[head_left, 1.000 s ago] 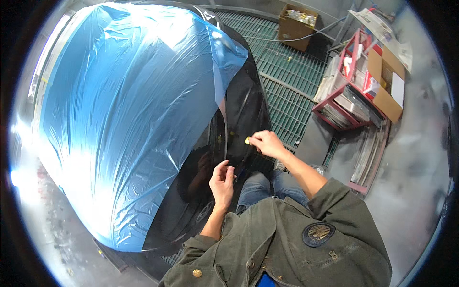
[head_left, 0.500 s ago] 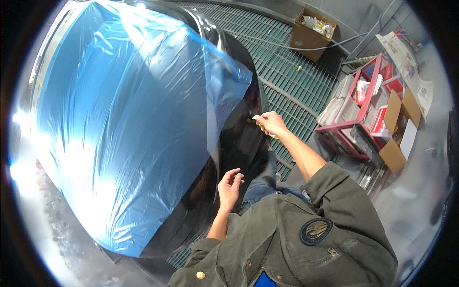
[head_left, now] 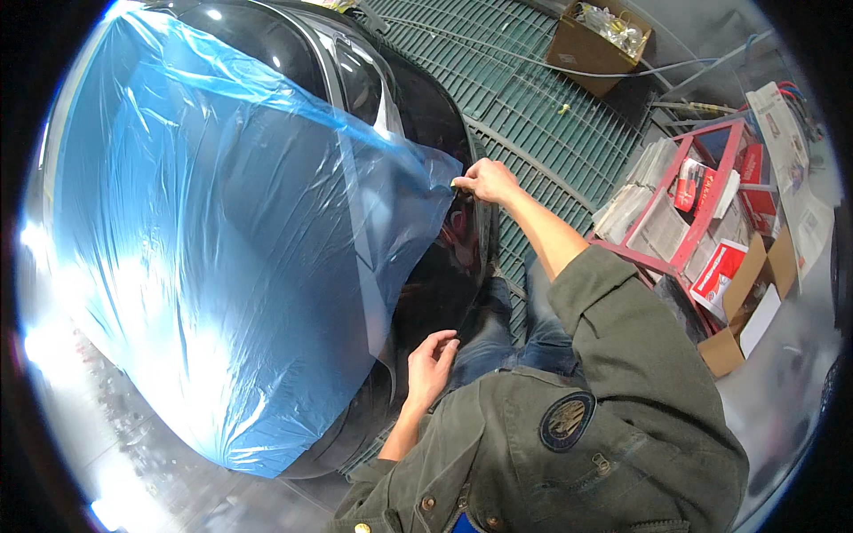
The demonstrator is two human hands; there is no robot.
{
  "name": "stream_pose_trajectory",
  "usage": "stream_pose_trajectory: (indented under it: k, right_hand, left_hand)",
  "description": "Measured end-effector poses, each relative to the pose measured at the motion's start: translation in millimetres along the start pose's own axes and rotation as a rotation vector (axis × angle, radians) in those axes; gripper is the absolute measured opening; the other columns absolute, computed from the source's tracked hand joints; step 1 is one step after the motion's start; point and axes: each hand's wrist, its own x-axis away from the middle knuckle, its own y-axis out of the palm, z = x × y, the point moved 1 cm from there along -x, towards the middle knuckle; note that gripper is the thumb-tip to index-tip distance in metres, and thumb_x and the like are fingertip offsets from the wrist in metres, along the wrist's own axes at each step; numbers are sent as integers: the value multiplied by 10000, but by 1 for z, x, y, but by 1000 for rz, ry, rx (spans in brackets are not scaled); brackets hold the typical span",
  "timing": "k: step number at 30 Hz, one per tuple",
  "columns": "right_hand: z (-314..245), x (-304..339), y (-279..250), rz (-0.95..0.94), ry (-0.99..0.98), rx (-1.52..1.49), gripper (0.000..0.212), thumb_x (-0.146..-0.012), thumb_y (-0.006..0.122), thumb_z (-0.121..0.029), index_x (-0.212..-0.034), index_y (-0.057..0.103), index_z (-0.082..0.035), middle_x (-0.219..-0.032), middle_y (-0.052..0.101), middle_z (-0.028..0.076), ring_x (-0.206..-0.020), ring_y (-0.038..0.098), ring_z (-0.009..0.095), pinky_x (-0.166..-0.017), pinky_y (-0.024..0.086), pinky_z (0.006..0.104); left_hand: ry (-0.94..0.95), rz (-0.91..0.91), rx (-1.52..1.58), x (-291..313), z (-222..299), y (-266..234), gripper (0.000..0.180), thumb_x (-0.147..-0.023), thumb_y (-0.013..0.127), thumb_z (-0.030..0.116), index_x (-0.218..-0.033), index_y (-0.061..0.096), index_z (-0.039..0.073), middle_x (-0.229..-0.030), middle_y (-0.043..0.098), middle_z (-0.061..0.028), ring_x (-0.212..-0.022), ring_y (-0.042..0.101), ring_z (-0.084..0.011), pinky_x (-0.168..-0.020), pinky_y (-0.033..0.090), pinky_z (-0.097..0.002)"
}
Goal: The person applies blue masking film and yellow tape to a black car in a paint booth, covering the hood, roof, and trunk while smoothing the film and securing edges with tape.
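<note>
From where I stand, a wide sheet of thin, glossy blue plastic film point(head_left: 240, 231) lies draped over the curved, shiny black car body point(head_left: 431, 302), creased throughout, its pointed corner reaching the car's edge above the green metal floor grating point(head_left: 524, 115). The person's right hand point(head_left: 484, 180) is right at that corner, thumb and forefinger pinched together; the grip seems closed on a tiny yellow-green scrap point(head_left: 454, 184), perhaps tape, and I can't tell whether film is caught in it too. The left hand point(head_left: 434, 366) is lower down by the black bodywork, fingers half curled, with nothing visible in its grip; whether the fingertips touch the panel I can't make out.

To my eye, the step in hand is fastening the film's corner along the car's edge. The next move would call for a steady pinch, the film drawn flat without dragging its folds, and firm pressure to make the scrap stick. The free left hand could help steady the loose edge below.
</note>
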Motion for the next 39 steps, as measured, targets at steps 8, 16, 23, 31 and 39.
stream_pose_trajectory:
  k: [8, 16, 23, 31, 39]
  right_hand:
    - [36, -34, -24, -233, 37, 33, 656, -765, 749, -739, -876, 819, -96, -822, 765, 146, -877, 751, 308, -792, 567, 443]
    - [59, -30, 4, -270, -138, -152, 452, -893, 714, -562, -870, 783, -116, -766, 733, 140, -810, 736, 337, -724, 554, 460]
    - [70, -19, -4, -231, -259, -168, 303, -983, 627, -395, -1053, 783, -144, -969, 736, 221, -958, 703, 425, -842, 554, 490]
    - [93, 15, -33, -156, -366, -149, 273, -967, 641, -373, -1039, 766, -141, -886, 728, 211, -869, 705, 429, -755, 560, 502]
    - [80, -4, 6, -153, -336, 18, 331, -979, 605, -417, -1045, 761, -131, -896, 738, 227, -876, 714, 432, -806, 563, 524]
  left_hand:
    - [94, 56, -262, -51, 67, 35, 220, -943, 705, 126, -1147, 718, 45, -1049, 732, -128, -930, 718, -273, -819, 572, -351]
    - [557, -58, -1003, -187, 108, 71, 635, -889, 717, 190, -1445, 493, -17, -1533, 477, -220, -1454, 434, -352, -1232, 314, -467]
    - [565, -255, -1597, -231, 82, 58, 680, -982, 513, 293, -1569, 368, -16, -1664, 314, -191, -1566, 260, -301, -1298, 133, -450]
    - [712, -250, -1464, -220, 86, 82, 646, -1021, 434, 255, -1585, 313, -38, -1683, 275, -178, -1569, 255, -276, -1304, 134, -429]
    - [593, -316, -1709, -236, 58, 65, 717, -1002, 453, 305, -1608, 264, -29, -1713, 206, -144, -1592, 173, -268, -1313, 87, -424]
